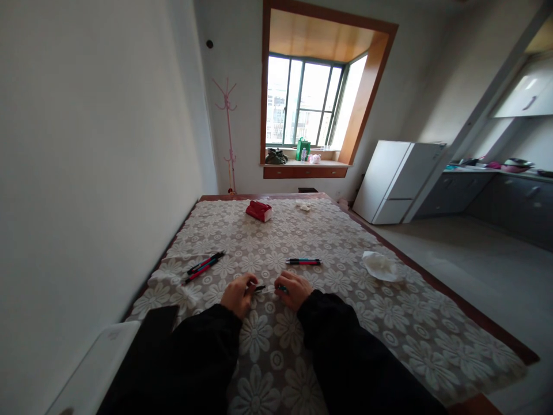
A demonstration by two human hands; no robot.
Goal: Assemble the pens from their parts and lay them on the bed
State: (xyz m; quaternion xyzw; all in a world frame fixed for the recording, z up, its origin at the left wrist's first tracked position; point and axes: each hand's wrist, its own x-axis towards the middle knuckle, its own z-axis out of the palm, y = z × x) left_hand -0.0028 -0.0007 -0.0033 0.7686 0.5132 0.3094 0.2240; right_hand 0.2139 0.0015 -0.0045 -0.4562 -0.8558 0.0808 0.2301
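Near the middle of the table my left hand [238,295] is closed, its fingers pinching a short black pen part [261,287] that points right. Just across a small gap, my right hand [295,290] has its fingers curled round a dark and teal pen piece [282,289], mostly hidden by the fingers. Beyond my right hand lie pens [303,261] in black, teal and red, side by side. More pens [204,267] in the same colours rest at a slant to the left of my left hand.
A flower-patterned tablecloth [276,360] covers the table. Toward its far end are a red tissue pack [259,211] and a small crumpled white item [303,206]. Crumpled white paper [381,266] lies at the right. A dark flat object [158,323] sits by my left sleeve, near the wall.
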